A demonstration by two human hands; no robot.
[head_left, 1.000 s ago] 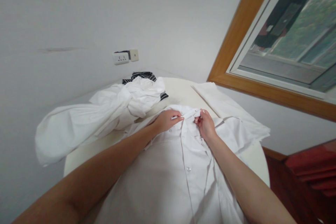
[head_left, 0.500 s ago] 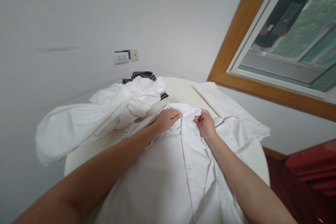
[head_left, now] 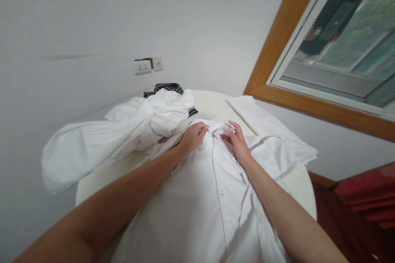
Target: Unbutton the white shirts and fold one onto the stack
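Curls the left hand [head_left: 191,137] beside the collar [head_left: 212,125] of a white, buttoned cloth shirt [head_left: 191,197], with thumb and forefinger close together; cannot tell whether pinching fabric. Bends the right hand [head_left: 239,141] at the collar's other side, touching cloth with forefinger raised; cannot tell how firmly grasping. Has the shirt under both hands' fingers, on a white round table [head_left: 211,100]. Left of the left fingers, shows a crumpled white cloth bundle [head_left: 101,144]; beyond the right fingers, a folded white cloth [head_left: 265,119].
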